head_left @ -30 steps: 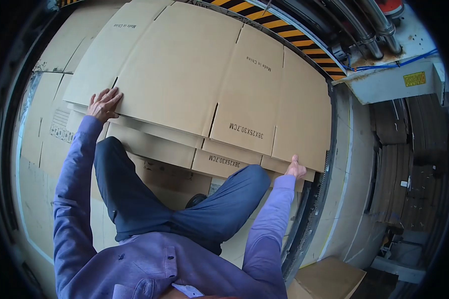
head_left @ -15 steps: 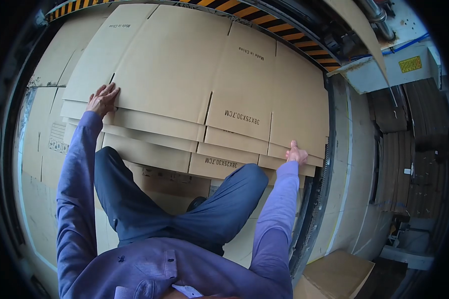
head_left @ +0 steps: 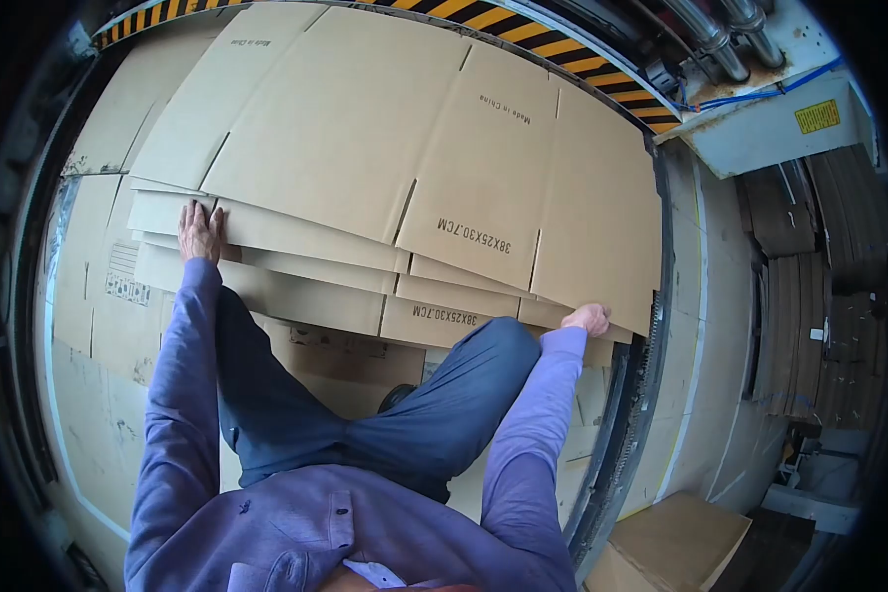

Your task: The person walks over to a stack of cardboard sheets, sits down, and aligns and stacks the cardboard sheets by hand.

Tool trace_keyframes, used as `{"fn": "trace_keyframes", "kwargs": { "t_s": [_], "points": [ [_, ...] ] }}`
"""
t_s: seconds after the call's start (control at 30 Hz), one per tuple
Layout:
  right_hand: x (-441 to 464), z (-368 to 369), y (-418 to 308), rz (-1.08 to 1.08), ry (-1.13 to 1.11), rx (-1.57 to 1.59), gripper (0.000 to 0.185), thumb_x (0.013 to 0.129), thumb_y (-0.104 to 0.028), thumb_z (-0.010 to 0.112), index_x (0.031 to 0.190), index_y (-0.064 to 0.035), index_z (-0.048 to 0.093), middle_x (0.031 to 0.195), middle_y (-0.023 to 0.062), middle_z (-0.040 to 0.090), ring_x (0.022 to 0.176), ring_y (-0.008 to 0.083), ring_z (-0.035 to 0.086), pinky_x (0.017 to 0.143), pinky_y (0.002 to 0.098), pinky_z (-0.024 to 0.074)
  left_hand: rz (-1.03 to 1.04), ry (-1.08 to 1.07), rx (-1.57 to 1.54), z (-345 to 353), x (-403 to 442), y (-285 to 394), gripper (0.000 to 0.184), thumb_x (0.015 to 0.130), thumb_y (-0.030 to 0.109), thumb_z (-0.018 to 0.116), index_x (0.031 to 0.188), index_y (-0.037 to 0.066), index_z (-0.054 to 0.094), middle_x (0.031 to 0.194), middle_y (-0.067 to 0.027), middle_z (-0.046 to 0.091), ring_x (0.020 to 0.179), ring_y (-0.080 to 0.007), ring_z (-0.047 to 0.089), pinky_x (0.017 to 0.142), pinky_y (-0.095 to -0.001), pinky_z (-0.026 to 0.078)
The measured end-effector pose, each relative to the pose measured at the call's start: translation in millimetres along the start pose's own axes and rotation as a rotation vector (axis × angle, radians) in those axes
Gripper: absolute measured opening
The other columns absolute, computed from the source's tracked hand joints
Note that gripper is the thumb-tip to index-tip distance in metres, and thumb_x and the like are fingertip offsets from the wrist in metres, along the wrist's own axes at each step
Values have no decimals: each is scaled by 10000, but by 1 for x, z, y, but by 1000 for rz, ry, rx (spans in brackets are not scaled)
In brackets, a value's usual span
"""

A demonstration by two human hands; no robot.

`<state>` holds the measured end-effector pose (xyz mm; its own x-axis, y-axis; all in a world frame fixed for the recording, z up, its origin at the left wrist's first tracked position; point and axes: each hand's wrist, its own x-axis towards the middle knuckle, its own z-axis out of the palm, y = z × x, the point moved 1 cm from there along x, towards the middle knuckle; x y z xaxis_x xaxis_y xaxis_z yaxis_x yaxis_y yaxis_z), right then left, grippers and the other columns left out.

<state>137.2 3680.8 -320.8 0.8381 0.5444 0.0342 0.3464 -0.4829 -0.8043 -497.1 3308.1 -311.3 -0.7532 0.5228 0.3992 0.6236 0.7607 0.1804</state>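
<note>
Several flat cardboard box blanks lie stacked in front of my knees, their near edges stepped. The top box blank (head_left: pixel 365 128) is printed "38X25X30.7CM" and "Made in China", and it lies slightly skewed over the box blank below it (head_left: pixel 296 229). My left hand (head_left: pixel 201 233) rests with fingers stretched on the near left part of that lower blank, just short of the top blank's edge. At the near right corner, my right hand (head_left: pixel 588 319) is closed on the top blank's edge. Its fingertips are partly hidden.
A black-and-yellow striped bar (head_left: pixel 523 37) runs along the far side. A toothed rail (head_left: pixel 641 370) borders the stack on the right. Stacks of brown cardboard (head_left: pixel 794 335) stand far right, and a cardboard box (head_left: pixel 676 543) sits at lower right. Metal cylinders (head_left: pixel 725 44) are at upper right.
My left hand has come off the top blank and moved nearer onto the one below. The top blank has turned slightly, its right corner nearer me. A cardboard piece at upper right has left view.
</note>
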Motion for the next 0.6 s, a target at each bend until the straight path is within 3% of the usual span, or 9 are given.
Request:
{"fn": "trace_keyframes", "kwargs": {
  "t_s": [0.07, 0.17, 0.2, 0.3, 0.33, 0.43, 0.57, 0.6],
  "points": [
    [-20, -15, -22, -5, -89, 42, 458, 856, -283, 421, 885, 162, 527, 896, 268, 593, 807, 315, 611, 651, 411, 511, 23, 13, -7, -8, 1, 3, 497, 838, 408, 450, 1038, -35, 552, 1169, -188, 503, 1135, -335, 409, 967, -395, 301],
    [-31, -21, -46, 19, -196, 183, 480, 840, -319, 500, 860, 160, 524, 822, 253, 600, 725, 303, 621, 551, 373, 537, -296, -345, -116, -35, 23, 14, 472, 849, 392, 419, 920, -40, 596, 1021, -172, 592, 1032, -325, 504, 924, -405, 327],
    [-32, -20, -50, 34, -228, 237, 491, 833, -333, 529, 845, 157, 525, 792, 247, 603, 688, 297, 624, 511, 357, 544, -211, -97, 11, 7, 27, -16, 525, 828, 445, 428, 813, -49, 604, 805, -174, 629, 811, -314, 594, 806, -405, 407],
    [-24, -16, -59, 102, -317, 195, 521, 809, -364, 584, 831, 153, 518, 722, 229, 601, 552, 257, 611, 404, 296, 528, -774, -406, -376, -24, 54, 11, 624, 782, 544, 476, 821, -68, 588, 725, -191, 613, 602, -288, 594, 608, -383, 470],
    [-19, -12, -61, 100, -343, 186, 526, 809, -373, 582, 833, 149, 520, 699, 219, 599, 521, 247, 599, 399, 291, 523, -922, -408, -649, -21, 56, 15, 637, 743, 555, 555, 829, -76, 572, 601, -148, 562, 433, -236, 515, 440, -342, 439],
    [-6, 3, -60, 78, -401, 142, 533, 811, -390, 578, 846, 140, 523, 627, 186, 589, 440, 222, 563, 386, 275, 511, -983, -362, -738, -15, 78, 24, 577, 733, 483, 625, 868, -74, 557, 560, -102, 519, 387, -210, 460, 387, -318, 412],
    [-11, 0, -79, 65, -453, 8, 515, 816, -380, 576, 895, 126, 518, 606, 159, 575, 432, 210, 547, 401, 262, 510, -1094, -374, -885, -19, 90, 41, 518, 692, 364, 709, 980, -31, 536, 906, -171, 534, 656, -237, 534, 452, -345, 430],
    [-11, -1, -79, 82, -472, -30, 509, 817, -376, 577, 910, 121, 516, 620, 159, 574, 447, 209, 550, 410, 261, 511, -1129, -363, -912, -31, 90, 53, 502, 688, 307, 717, 1028, -11, 529, 1108, -179, 482, 827, -269, 529, 523, -351, 443]
  ]
}}
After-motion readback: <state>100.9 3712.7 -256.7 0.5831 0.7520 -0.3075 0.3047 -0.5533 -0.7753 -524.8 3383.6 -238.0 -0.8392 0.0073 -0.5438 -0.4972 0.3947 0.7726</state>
